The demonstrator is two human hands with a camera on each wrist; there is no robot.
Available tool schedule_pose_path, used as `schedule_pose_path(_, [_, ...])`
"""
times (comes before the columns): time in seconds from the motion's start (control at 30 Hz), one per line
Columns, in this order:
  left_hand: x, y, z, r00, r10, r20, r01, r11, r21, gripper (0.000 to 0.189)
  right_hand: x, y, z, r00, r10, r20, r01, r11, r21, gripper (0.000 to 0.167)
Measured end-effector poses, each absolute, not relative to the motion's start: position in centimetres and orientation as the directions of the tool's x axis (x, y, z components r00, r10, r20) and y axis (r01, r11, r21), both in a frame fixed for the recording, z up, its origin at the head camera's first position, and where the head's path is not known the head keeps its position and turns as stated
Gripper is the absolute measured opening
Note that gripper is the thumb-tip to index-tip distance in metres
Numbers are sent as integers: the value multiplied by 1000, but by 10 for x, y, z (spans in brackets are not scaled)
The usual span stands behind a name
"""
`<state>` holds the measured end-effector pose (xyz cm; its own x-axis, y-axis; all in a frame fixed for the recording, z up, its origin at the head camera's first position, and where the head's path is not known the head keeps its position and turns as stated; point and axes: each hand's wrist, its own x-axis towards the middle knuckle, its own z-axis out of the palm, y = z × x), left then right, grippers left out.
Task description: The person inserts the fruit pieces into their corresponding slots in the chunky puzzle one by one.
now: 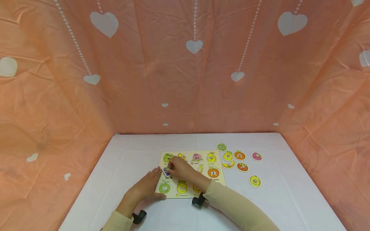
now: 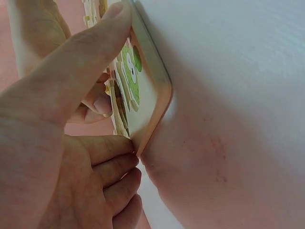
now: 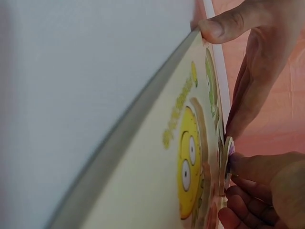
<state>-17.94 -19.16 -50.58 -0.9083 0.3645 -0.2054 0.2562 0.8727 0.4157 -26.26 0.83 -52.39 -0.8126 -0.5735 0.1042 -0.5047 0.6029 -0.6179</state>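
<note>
A cream wooden fruit puzzle board (image 1: 173, 194) lies on the white table, its fruit pictures facing up. My right hand (image 1: 182, 169) reaches over its left part and pinches the purple grape puzzle piece (image 1: 166, 172) between thumb and fingers. In the right wrist view the grape piece (image 3: 230, 155) stands slightly off the board's face under the thumb. My left hand (image 1: 148, 185) braces the near left corner. Its thumb (image 2: 102, 40) lies along the near edge, and its extended fingers (image 2: 112, 148) touch the left edge. My right forearm hides part of the board.
Loose fruit pieces lie right of the board: a green one (image 1: 221, 147), a pineapple (image 1: 227, 156), an orange (image 1: 239, 155), a banana (image 1: 228, 164), a red one (image 1: 242, 167), a pink one (image 1: 256, 156) and a yellow one (image 1: 255, 181). Peach-coloured cloth (image 1: 193, 96) walls the table's back and sides.
</note>
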Motion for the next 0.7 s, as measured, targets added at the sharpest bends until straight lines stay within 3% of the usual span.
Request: schedule_pose_path(0.7, [-179, -192, -506, -906, 368, -208, 258, 872, 417, 115, -264, 4, -527, -824, -560, 84, -497, 644, -582, 17])
